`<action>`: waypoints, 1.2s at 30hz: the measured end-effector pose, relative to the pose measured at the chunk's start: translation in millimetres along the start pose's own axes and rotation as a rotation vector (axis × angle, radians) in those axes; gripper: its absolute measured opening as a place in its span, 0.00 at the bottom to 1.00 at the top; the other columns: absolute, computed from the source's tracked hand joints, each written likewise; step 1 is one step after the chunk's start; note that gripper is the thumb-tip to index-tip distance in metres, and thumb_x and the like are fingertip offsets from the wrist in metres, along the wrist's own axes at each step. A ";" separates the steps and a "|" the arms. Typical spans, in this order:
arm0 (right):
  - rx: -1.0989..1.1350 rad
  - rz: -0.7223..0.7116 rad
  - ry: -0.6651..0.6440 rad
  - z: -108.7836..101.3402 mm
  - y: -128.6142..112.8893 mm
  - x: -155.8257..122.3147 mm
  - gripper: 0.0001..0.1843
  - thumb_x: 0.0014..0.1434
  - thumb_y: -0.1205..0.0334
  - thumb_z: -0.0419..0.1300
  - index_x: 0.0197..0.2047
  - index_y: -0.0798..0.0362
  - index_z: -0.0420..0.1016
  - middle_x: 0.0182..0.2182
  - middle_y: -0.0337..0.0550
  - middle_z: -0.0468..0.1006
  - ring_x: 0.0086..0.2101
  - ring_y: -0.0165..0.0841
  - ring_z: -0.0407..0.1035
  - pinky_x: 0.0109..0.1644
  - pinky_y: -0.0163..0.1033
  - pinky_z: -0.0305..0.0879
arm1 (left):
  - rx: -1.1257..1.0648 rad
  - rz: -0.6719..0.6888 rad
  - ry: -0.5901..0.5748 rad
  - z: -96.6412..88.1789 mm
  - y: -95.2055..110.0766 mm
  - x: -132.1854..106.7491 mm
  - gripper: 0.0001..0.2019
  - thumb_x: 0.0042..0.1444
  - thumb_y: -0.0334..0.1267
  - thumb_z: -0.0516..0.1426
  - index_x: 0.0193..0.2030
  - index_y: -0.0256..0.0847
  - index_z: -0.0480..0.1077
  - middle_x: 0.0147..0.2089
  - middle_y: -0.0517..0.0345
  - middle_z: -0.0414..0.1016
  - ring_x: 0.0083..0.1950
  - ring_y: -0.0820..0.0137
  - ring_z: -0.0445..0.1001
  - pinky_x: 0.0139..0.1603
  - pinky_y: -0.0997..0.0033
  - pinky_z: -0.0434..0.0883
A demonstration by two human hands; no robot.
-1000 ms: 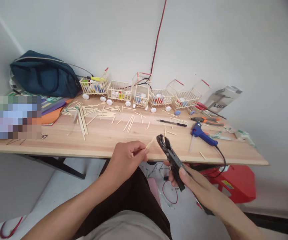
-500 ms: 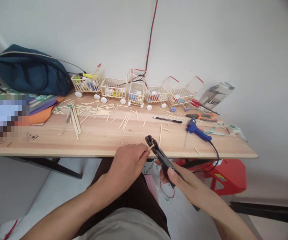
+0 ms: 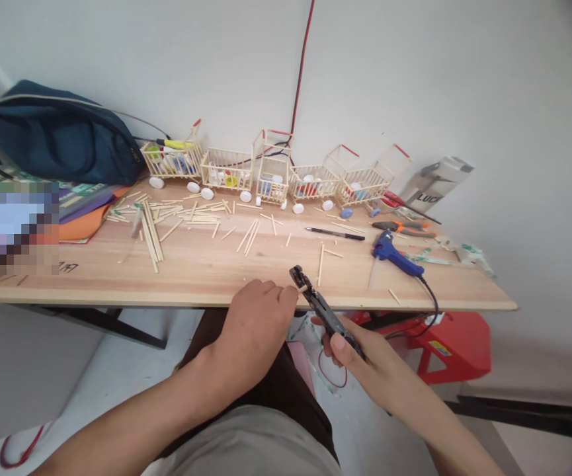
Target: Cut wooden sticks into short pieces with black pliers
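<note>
The left hand (image 3: 258,327) is closed, pinching a thin wooden stick (image 3: 302,289) that is mostly hidden by the fingers. The right hand (image 3: 352,349) is wrapped around the handles of the black pliers (image 3: 326,315) — the stick's tip shows at their jaws, near the front edge of the table (image 3: 206,271). It looks like the snipping step, which calls for a still left hand and a firm squeeze. On the smooth, streaky wood lie straight loose sticks (image 3: 153,235), a blue plastic glue gun (image 3: 397,255) and a slim pen (image 3: 335,233). Farther back are little stick carts (image 3: 272,184) — and a soft blue bag (image 3: 62,140).
</note>
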State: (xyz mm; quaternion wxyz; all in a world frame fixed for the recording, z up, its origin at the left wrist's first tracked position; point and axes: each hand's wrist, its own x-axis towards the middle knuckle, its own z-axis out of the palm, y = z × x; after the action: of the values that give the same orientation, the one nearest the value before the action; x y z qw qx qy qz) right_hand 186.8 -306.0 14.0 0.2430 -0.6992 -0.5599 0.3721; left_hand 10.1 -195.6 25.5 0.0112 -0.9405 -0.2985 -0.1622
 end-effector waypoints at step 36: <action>-0.113 0.061 0.167 25.9 14.2 -22.6 0.22 0.64 0.42 0.47 0.30 0.51 0.67 0.21 0.38 0.71 0.24 0.32 0.65 0.30 0.36 0.57 | 0.103 0.246 0.119 17.8 18.7 -6.3 0.09 0.47 0.19 0.52 0.28 0.37 0.64 0.23 0.55 0.68 0.27 0.65 0.70 0.32 0.65 0.68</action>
State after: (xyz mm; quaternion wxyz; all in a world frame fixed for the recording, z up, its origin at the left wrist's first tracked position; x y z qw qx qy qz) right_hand 172.6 -333.4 -6.8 0.2374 -0.7573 -0.5361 0.2874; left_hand 21.1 -212.4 8.1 0.0969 -0.9568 -0.1878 -0.1997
